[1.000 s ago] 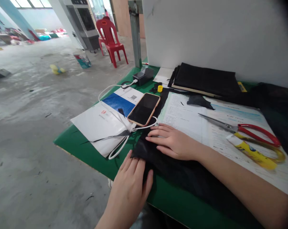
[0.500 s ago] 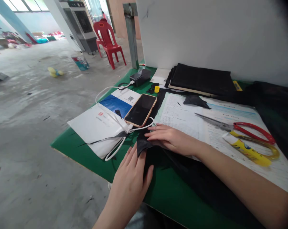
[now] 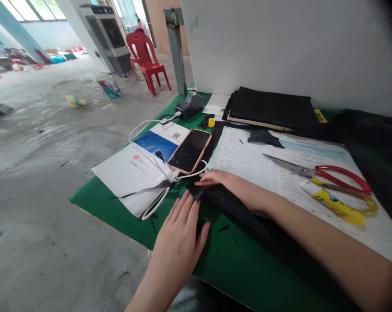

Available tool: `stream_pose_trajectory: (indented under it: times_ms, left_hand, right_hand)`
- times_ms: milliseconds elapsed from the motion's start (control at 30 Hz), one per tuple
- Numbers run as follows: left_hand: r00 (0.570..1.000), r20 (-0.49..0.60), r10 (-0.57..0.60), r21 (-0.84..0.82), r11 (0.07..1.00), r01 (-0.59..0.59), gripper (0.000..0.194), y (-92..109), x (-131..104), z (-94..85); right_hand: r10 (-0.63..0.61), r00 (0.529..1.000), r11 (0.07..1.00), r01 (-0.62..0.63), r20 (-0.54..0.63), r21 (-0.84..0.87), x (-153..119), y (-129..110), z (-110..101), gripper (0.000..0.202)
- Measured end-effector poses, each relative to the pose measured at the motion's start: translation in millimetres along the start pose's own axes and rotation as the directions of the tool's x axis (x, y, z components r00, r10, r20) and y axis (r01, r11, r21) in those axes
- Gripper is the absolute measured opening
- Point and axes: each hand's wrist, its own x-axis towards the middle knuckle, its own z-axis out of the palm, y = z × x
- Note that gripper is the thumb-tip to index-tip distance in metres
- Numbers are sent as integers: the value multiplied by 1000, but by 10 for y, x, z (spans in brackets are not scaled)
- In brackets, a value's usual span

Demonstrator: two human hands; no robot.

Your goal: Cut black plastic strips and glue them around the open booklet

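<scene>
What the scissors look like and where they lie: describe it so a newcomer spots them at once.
On the green table, look past the right hand to the white printed sheets. The scissors lie on them, blades pointing roughly toward the phone. Their metal blades and one red handle loop set them apart from the yellow tube beside them.

Black cloth [image 3: 228, 206], thin, dark throughout and matte, lying on the green tabletop [image 3: 238, 255]. The near edge is turned up in a loose, uneven fold, slanting from the corner down toward the lower right. The corner, slightly raised and creased, meets the fingertips of the left hand [image 3: 179, 232]; the fold passes beneath the right hand [image 3: 230, 184]. The cloth's full outline is hidden.
</scene>
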Motion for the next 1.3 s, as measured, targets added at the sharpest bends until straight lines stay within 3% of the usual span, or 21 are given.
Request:
stream_pose_trajectory:
  times_ms: [133,267,433,567,733,900,1000,1133,1300]
  left_hand:
    - [1000,-4,6,10,1000,-6,44,9,8,8]
    - [1000,-11,-3,19,1000,4,42,13,42,-6]
    - [1000,7,-19,38,999,19,37,27,138,-45]
    - [999,2,-37,68,997,37,43,24,217,-80]
    - [1000,-14,-22,96,995,23,38,-2,272,-96]
    - [1000,4,-27,153,988,26,39,2,332,-85]
    - [998,47,-40,200,979,30,44,10,382,-71]
    - [995,100,-31,200,980,10,43,9,421,-36]
    - [996,87,-23,188,982,6,42,1,407,1]
  right_hand:
    - [-90,996,996,90,24,-10,-17,-4,-67,41]
    - [-171,979,985,170,-115,-19,-1,19,-115,35]
    - [-73,968,992,95,-240,80,-32,2,-172,27]
    - [27,950,985,-78,-311,-151,-385,-245,-303,35]
    - [121,936,778,-296,-329,-555,-1159,-552,-294,45]
    - [93,915,548,-377,-393,-747,-1724,-400,-72,46]
    - [5,923,486,-337,-384,-806,-1851,-231,14,46]
    - [-124,901,470,-315,-416,-824,-1871,-100,58,38]
    - [-102,865,500,-382,-491,-777,-1871,-86,35,34]
